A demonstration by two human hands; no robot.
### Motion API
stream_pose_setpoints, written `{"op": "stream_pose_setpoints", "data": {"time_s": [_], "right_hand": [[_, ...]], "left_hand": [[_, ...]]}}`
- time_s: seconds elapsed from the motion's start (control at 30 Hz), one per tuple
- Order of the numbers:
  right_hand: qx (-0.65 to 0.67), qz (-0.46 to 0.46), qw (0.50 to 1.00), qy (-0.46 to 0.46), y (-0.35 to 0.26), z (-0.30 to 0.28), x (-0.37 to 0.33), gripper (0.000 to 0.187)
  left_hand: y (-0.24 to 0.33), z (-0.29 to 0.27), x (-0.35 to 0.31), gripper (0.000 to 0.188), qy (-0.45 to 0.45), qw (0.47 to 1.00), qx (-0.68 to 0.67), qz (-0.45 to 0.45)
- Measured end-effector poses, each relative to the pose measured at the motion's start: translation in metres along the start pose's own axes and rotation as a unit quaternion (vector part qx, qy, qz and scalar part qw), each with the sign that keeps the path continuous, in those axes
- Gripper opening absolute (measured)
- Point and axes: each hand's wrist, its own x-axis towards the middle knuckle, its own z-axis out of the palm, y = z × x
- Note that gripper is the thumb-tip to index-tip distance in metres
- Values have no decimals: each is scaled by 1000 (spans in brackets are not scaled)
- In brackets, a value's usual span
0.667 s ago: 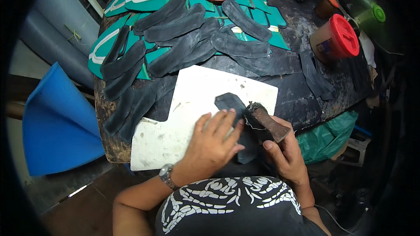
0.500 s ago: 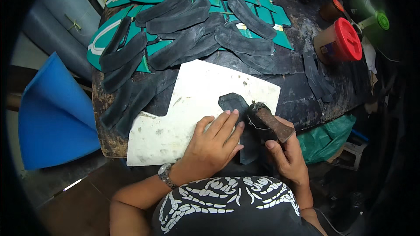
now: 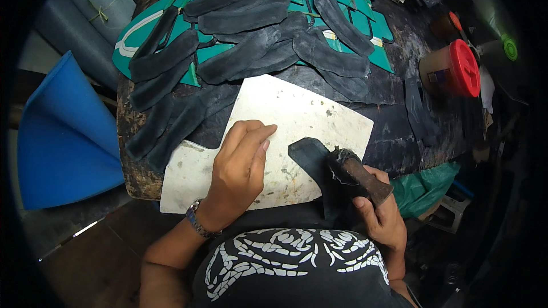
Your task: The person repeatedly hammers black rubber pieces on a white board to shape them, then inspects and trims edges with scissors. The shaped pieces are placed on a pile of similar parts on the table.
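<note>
Single head-worn fisheye view is looking steeply down, close over the workbench point(image 3: 394, 154); edges are bending at rim.

1. The board point(image 3: 297, 108) lies on the table point(image 3: 399, 137), at its near edge.
2. The left hand point(image 3: 240, 165) rests on the board.
3. The strip point(image 3: 311, 157) lies on the board's right part, right hand point(image 3: 382, 217) beside it.
4. More strips point(image 3: 257, 51) lie behind the board.
5. The tub point(image 3: 451, 71) stands far right.

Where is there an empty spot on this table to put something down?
The best bare patch is the white board's upper right part, between the left hand and the dark strip the right hand works on. A smaller dark patch of table lies between board and red-lidded tub. The back is crowded with black strips on teal sheets.
</note>
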Motion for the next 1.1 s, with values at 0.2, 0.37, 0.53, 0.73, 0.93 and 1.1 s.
{"op": "stream_pose_setpoints", "data": {"time_s": [0.2, 0.37, 0.53, 0.73, 0.93, 1.1], "right_hand": [[-5, 25, 999, -21, -4, -3, 1, 51], [-4, 23, 999, -23, -4, -4, 3, 51], [-6, 34, 999, -24, -4, -4, 3, 51], [8, 26, 999, 38, -10, 3, 0, 50], [70, 75, 990, 97, -7, 17, 3, 45], [80, 46, 991, 102, -1, 23, 12, 45]], "left_hand": [[1, 6, 8, 29, -35, 999, -16, 22], [10, 13, 2, 43, -85, 991, 84, 53], [10, 19, 0, 45, -69, 990, 98, 79], [9, 23, -7, 33, -81, 968, 171, 166], [8, 24, -10, 31, -86, 949, 212, 217], [6, 23, -9, 35, -98, 945, 216, 224]]}}
